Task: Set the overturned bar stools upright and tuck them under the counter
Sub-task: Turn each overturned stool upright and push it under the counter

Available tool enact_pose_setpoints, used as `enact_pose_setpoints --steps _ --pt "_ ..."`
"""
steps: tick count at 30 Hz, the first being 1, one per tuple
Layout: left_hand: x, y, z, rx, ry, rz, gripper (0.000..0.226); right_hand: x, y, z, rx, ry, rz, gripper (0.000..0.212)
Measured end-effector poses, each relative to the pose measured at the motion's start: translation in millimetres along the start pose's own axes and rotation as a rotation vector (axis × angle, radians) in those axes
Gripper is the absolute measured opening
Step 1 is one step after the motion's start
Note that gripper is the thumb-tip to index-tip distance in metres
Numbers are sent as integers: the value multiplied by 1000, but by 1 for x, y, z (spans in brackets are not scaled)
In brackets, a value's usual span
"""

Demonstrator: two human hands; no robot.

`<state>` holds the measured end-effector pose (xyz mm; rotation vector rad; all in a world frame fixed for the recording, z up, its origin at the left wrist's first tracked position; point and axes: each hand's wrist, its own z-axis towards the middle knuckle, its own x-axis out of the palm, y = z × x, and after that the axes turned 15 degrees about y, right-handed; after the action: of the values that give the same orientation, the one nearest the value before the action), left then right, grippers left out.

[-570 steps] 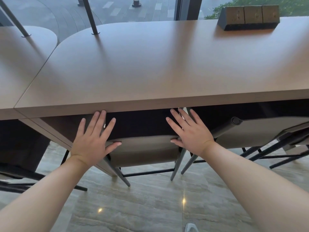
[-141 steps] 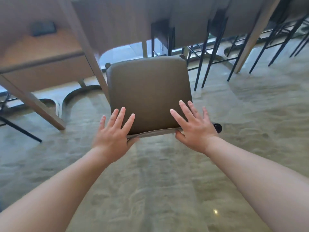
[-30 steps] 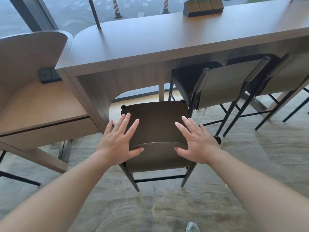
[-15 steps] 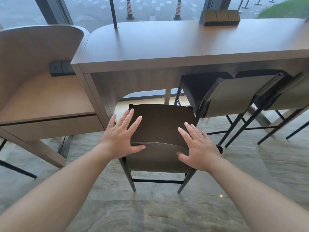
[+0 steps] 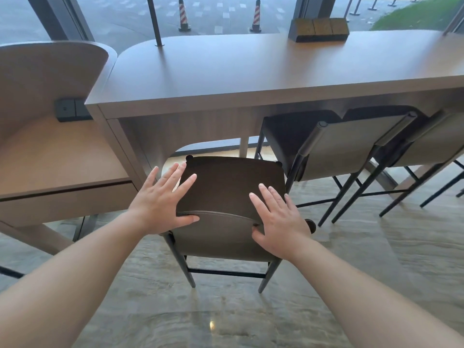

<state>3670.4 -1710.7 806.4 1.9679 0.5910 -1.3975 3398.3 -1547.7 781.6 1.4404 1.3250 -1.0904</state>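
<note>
Standing upright on the stone floor (image 5: 376,285), the stool (image 5: 231,187) is sitting just in front of the surface (image 5: 251,69) — its seat is not yet tucked beneath the edge. Both hands are lying flat on it with fingers straight and spread: the left hand (image 5: 160,199) is resting over the left rear corner, thumb along the backrest rim, and the right hand (image 5: 278,217) is pressing on the right rear corner, thumb hooking under that rim. Neither is gripping. To the right, two more stools (image 5: 336,151) are already sitting under the surface, their dark legs crowding the gap beside this one. To the left, the surface's slanted side panel (image 5: 125,146) is closing off that side, with a lower wooden bench (image 5: 55,156) beyond — a wooden box (image 5: 320,28) is sitting on top near the window.
</note>
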Motion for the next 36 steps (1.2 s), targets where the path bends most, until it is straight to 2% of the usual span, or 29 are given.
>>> enact_pose_setpoints --steps 6,13,27,36 --pt "1 11 10 139 129 -106 91 1 6 2 -4 0 -10 76" --pt "1 10 3 153 168 -154 94 -2 10 2 -7 -35 -32 75" --pt "1 9 -15 50 182 -177 88 -16 0 41 -57 -13 -120 83" --pt "-1 15 4 -67 224 -206 87 -30 -17 93 -173 -23 -136 84"
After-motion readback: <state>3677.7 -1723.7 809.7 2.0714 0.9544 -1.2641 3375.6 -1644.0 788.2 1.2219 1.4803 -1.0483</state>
